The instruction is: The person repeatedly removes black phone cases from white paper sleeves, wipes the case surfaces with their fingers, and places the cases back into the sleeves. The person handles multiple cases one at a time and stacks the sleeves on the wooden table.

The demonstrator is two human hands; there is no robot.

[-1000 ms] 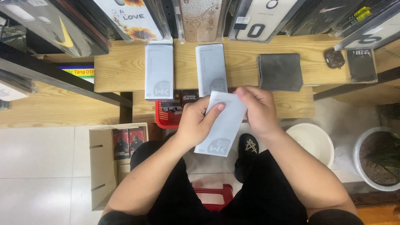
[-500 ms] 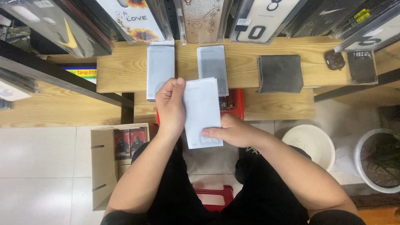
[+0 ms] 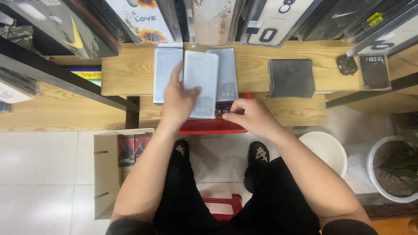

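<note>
Above the wooden shelf (image 3: 130, 72), the left hand (image 3: 176, 102) holds up a flat white rectangular packet (image 3: 201, 82), standing on its short edge and tilted slightly toward the camera. Its thumb presses on the packet's front face near the left edge, and the other fingers are curled behind it, so the packet sits pinched between thumb and fingers with most of its length rising clear above them. The right hand (image 3: 248, 116) is loosely curled just beside the packet's lower right corner; its fingertips (image 3: 226, 116) meet that corner (whether they actually pinch it or only touch it is hard to tell from this angle).

Behind the held packet, two more pale packets lie flat on the shelf: one (image 3: 166, 74) to the left, partly covered by the left hand, and another (image 3: 228, 72) to the right, half hidden by the raised one. Further right on the same shelf lies a dark grey cloth (image 3: 291, 77). A red basket (image 3: 209, 126) shows under the hands, below the shelf edge. On the tiled floor to the left sits an open cardboard box (image 3: 104, 174), and a white bucket (image 3: 324, 150) stands by the right forearm.
</note>
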